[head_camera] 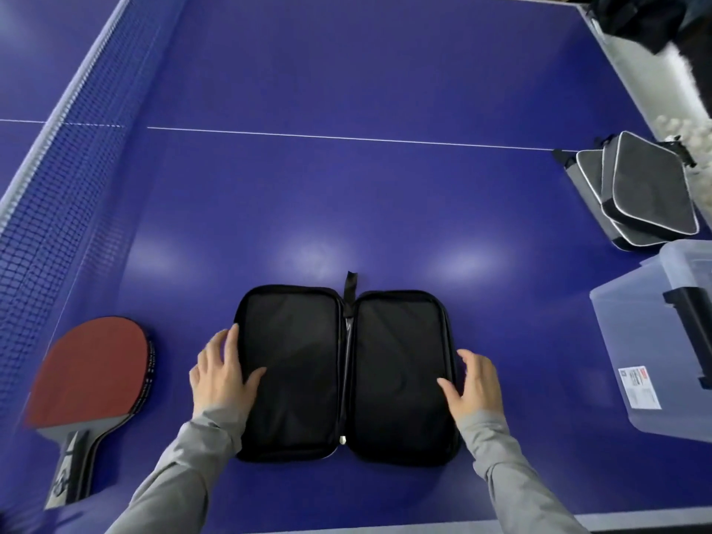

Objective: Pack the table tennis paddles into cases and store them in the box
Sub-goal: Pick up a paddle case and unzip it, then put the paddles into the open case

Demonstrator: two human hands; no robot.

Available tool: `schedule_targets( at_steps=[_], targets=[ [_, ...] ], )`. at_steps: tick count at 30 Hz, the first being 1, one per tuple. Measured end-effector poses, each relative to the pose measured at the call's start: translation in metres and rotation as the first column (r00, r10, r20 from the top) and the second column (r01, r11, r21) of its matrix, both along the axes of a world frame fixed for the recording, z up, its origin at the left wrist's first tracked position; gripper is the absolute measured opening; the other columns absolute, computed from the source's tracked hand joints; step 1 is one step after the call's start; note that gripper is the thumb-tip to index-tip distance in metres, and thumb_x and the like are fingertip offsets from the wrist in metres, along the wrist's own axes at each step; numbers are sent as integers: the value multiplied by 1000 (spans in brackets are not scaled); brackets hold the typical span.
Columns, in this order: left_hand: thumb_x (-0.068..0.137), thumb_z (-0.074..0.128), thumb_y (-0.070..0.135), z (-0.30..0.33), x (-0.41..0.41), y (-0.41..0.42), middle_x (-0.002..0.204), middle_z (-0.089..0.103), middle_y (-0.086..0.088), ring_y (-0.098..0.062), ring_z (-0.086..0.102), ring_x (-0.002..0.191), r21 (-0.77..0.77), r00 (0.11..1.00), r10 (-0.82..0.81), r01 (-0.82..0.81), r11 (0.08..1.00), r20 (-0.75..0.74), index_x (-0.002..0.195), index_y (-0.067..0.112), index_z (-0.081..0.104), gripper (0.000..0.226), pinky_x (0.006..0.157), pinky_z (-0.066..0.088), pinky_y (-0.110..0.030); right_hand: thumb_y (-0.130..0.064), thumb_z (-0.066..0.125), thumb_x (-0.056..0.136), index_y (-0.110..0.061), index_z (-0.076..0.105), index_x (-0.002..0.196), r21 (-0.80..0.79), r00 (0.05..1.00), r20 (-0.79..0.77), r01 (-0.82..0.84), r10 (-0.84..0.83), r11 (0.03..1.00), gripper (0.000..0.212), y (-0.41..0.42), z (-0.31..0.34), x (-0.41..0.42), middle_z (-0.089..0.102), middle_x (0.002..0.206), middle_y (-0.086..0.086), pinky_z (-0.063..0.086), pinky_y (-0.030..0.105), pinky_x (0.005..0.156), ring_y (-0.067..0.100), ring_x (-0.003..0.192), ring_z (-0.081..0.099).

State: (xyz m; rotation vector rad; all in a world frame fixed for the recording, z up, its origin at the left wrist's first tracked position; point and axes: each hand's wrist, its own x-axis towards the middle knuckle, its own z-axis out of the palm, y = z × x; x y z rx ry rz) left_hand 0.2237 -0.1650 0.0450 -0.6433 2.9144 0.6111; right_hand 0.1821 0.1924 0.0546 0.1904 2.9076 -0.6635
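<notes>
A black paddle case point(346, 373) lies unzipped and spread flat in two halves on the blue table, near the front edge. Both halves show bare black lining. My left hand point(221, 373) rests at the case's left rim, thumb lying on the lining. At the right rim my right hand point(476, 383) does the same, fingers relaxed. Stacked paddles with a red rubber face point(90, 373) lie to the left of the case, handles toward me. A clear plastic box point(655, 341) stands at the right edge.
Several zipped black-and-grey cases point(639, 190) lie stacked at the far right. The net point(46, 210) runs along the left side. A white centre line crosses the blue table point(346, 186). Dark objects sit beyond the far right corner.
</notes>
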Motion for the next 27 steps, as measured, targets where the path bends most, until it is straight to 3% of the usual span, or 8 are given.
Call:
schedule_targets(
  at_steps=[2, 4, 6, 8, 11, 22, 25, 27],
  targets=[
    [72, 46, 69, 4, 10, 21, 148, 38, -9, -32, 39, 134, -86, 989, -149, 148, 985, 1, 143, 13, 37, 90, 101, 35, -48, -25, 87, 57, -2, 59, 120, 103, 980, -59, -182, 189, 978, 73, -17, 4, 4, 61, 117, 21, 52, 48, 77, 41, 103, 60],
    [66, 22, 84, 0, 18, 42, 154, 26, -5, -26, 26, 142, -99, 950, -289, 301, 949, 120, 147, 18, 28, 105, 110, 28, -43, -41, 84, 59, -11, 52, 131, 152, 929, 8, -366, 369, 918, 85, -36, 1, 8, 52, 135, 18, 50, 50, 87, 38, 121, 52],
    [58, -1, 92, -13, 24, 51, 158, -1, 2, -21, -1, 145, -101, 906, -352, 383, 918, 237, 148, 25, 2, 112, 116, 11, -41, -56, 66, 73, -24, 23, 146, 152, 885, 158, -460, 438, 875, 90, -46, -10, 11, 18, 156, 8, 29, 50, 109, 31, 143, 19],
    [51, -17, 91, -28, 28, 49, 153, -23, 8, -16, -20, 142, -94, 900, -335, 373, 923, 280, 143, 31, -17, 111, 116, -5, -39, -65, 47, 81, -31, -3, 147, 170, 859, 259, -491, 442, 855, 90, -44, -25, 12, -15, 156, -2, 5, 46, 117, 23, 144, -14],
    [53, -14, 92, -38, 30, 41, 150, -30, 14, -11, -23, 141, -121, 906, -318, 362, 924, 280, 141, 37, -24, 105, 116, -7, -37, -68, 41, 82, -31, -12, 145, 180, 848, 278, -507, 451, 843, 91, -35, -35, 11, -25, 152, -4, -2, 43, 117, 17, 136, -29],
    [61, 7, 92, -41, 30, 38, 145, -41, 15, -9, -37, 134, -95, 910, -307, 344, 934, 280, 134, 44, -35, 97, 113, -17, -33, -72, 36, 81, -24, -27, 136, 193, 842, 295, -515, 451, 835, 96, -31, -37, 8, -35, 142, -9, -3, 42, 117, 17, 135, -30],
    [70, 26, 84, -28, 29, 35, 153, -23, 11, -13, -20, 142, -37, 919, -324, 340, 940, 225, 142, 36, -18, 97, 116, -7, -32, -68, 42, 82, -21, -28, 135, 148, 849, 288, -496, 442, 856, 100, -35, -31, 8, -34, 142, -9, 1, 43, 117, 15, 137, -26],
    [74, 18, 83, -10, 34, 25, 156, 1, 5, -18, 7, 146, -47, 963, -253, 258, 965, 98, 148, 26, 11, 94, 116, 9, -34, -63, 48, 82, -22, -23, 138, 109, 870, 248, -462, 426, 880, 100, -37, -25, 10, -28, 145, -9, 4, 44, 117, 15, 139, -21]
  ],
)
